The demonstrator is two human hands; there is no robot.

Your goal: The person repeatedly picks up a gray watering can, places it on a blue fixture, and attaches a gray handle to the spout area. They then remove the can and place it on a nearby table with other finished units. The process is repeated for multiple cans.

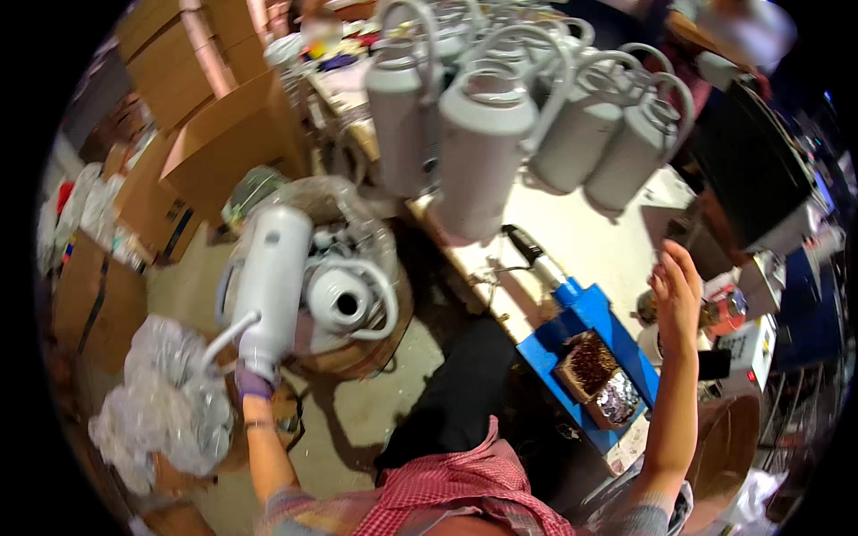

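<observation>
My left hand (256, 382), in a purple glove, is closed round the neck end of a light grey metal jug (275, 272) with a loop handle. The jug tilts with its base away from me, over a plastic-lined bin. In that bin lies another jug (342, 299), its dark mouth facing up. My right hand (677, 290) is raised over the right side of the bench, holding nothing that I can see, its fingers loosely stretched. Nearest below it are a blue fixture (590, 313) and two small open boxes of little parts, one brown (587, 364), one silvery (618, 398).
Several grey jugs (483, 152) with loop handles stand on the white bench (617, 255). A black-handled tool (527, 246) lies by the blue fixture. Cardboard boxes (237, 125) and clear plastic bags (165, 402) are at left. A dark panel (751, 165) stands at right.
</observation>
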